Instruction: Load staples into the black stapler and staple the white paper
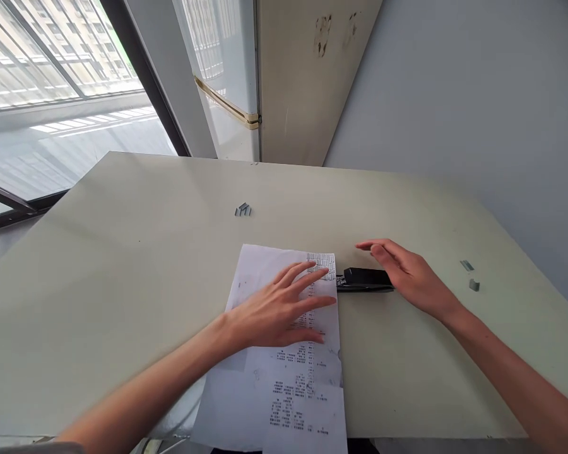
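Printed white paper (260,391) lies on the pale table, its lower end reaching past the near edge. My left hand (284,309) rests flat on the sheet with its fingers spread. A black stapler (366,277) lies at the right edge of the paper, its left end meeting the sheet near the upper right corner. At the stapler's right end is my right hand (402,271), fingers extended above and beside it, with nothing held between them. Whether the right palm touches the stapler is hard to tell.
Several staple strips (243,210) lie behind the paper on the table (123,284). Two more small pieces (474,285) are at the right. Beyond the far edge stand a refrigerator (303,82) and a window at the left; a grey wall borders the right side.
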Available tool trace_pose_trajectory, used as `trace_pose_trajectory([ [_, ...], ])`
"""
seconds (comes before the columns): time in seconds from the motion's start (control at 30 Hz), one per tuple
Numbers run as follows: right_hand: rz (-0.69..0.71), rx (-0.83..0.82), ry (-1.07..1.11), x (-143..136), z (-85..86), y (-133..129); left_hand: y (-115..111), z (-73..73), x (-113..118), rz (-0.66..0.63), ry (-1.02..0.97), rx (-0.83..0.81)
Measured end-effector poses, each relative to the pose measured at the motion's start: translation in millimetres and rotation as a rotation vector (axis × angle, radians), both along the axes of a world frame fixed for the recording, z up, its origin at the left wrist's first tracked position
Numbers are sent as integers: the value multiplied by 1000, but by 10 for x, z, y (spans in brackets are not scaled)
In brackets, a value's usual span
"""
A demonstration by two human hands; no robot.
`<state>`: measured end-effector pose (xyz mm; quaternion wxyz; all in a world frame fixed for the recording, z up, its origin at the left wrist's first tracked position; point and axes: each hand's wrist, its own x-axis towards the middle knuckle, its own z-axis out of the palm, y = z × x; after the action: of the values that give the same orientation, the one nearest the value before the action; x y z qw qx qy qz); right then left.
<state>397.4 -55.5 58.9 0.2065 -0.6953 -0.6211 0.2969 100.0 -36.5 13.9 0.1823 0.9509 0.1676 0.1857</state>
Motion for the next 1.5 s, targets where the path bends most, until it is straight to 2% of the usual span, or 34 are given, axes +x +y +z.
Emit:
trace_pose_trajectory([
  [0.17, 24, 37, -48, -257, 6, 73, -112, -141, 89, 54, -3, -10],
  [0.3, -13, 31, -70, -355, 5, 74, -158, -192, 126, 95, 7, -23],
  [0.7, 21, -10, -102, -395, -85, 123, -196, -180, 133, 106, -1, -47],
  [1.13, 28, -2, -264, -464, -59, 142, -212, -201, 151, 106, 27, -20],
  [1.5, 29, -3, -294, -501, -53, 161, -228, -222, 165, 120, 30, -12],
])
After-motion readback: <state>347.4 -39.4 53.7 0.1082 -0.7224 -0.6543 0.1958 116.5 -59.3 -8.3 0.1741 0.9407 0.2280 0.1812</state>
